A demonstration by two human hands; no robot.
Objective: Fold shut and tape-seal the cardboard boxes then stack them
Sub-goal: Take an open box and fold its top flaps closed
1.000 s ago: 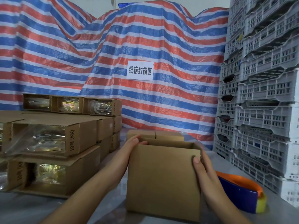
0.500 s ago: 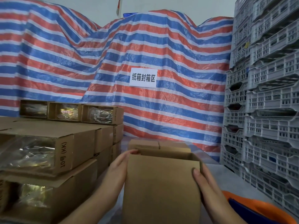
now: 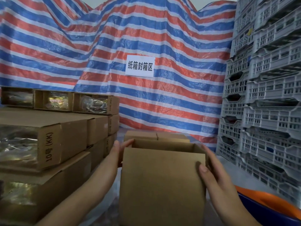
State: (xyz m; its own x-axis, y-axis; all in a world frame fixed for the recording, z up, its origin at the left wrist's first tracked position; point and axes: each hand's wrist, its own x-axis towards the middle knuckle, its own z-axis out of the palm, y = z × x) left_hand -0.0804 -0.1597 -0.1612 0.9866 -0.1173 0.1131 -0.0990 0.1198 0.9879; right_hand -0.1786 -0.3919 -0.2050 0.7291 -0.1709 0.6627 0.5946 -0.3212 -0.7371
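Head view: my left hand (image 3: 116, 154) and right hand (image 3: 211, 175) hold the open cardboard box (image 3: 162, 180) upright at centre front between flat fingers; probably light, thin-walled and crushable, best held at stiff corners.

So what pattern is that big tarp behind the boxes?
The tarp has red, blue and white stripes, seen in the head view.
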